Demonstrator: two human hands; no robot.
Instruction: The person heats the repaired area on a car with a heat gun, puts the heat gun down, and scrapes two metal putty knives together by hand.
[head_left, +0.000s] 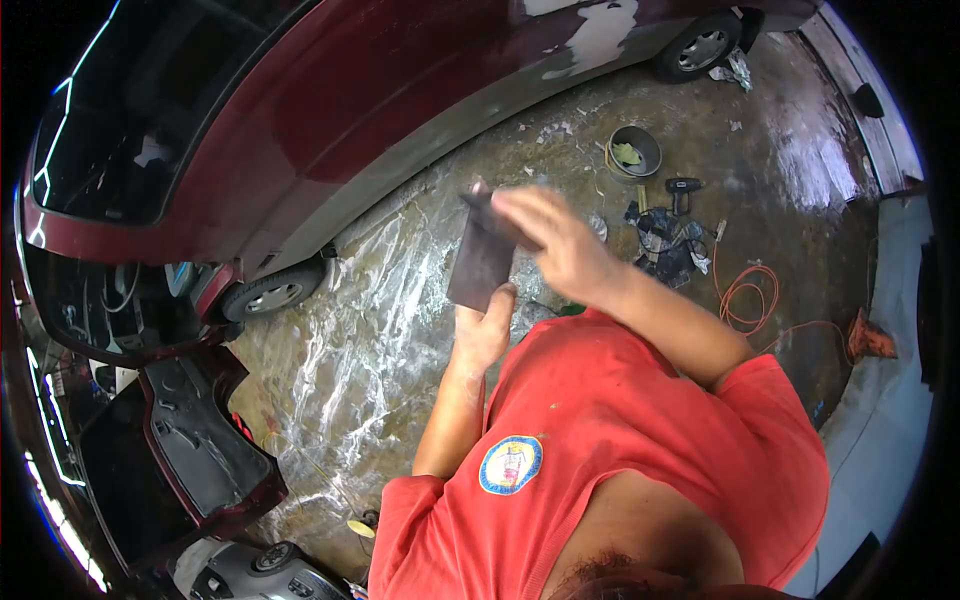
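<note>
A dark, flat rectangular sheet (pixel 482 265) is held up in front of the red shirt. My left hand (pixel 485 335) grips its lower end, with the thumb lying on the near face. At the upper right edge of the sheet, the fingers of my right hand (pixel 565 245) close over a dark flap, which looks folded or bent. These fingers are blurred by motion, and the right thumb is hidden.
A maroon car (pixel 330 110) with pale patches spans the upper left. On the wet-looking floor (pixel 350 340) stand a bucket (pixel 648 150), a black power tool (pixel 682 192), dark scraps (pixel 665 245) and an orange hose (pixel 765 300). A detached car door (pixel 205 440) lies lower left.
</note>
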